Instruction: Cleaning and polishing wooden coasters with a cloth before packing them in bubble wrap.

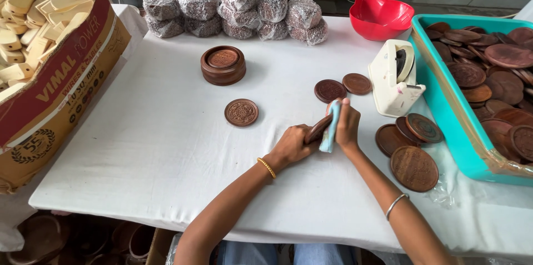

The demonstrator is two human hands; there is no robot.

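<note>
My left hand [291, 144] grips a round brown wooden coaster [319, 129] held on edge above the white table [166, 154]. My right hand [347, 125] presses a light blue cloth [331, 126] against that coaster's face. A single carved coaster [241, 112] lies flat to the left. Two more coasters [343, 87] lie just beyond my hands. Several coasters [411, 148] are spread to the right of my right wrist.
A round wooden holder [223, 65] stands further back. Several wrapped bundles [239, 12] line the far edge beside a red bowl [380, 16]. A white tape dispenser [395, 79] sits right, next to a teal tray [444, 132] of coasters. A cardboard box [61, 76] of pale wooden pieces stands left.
</note>
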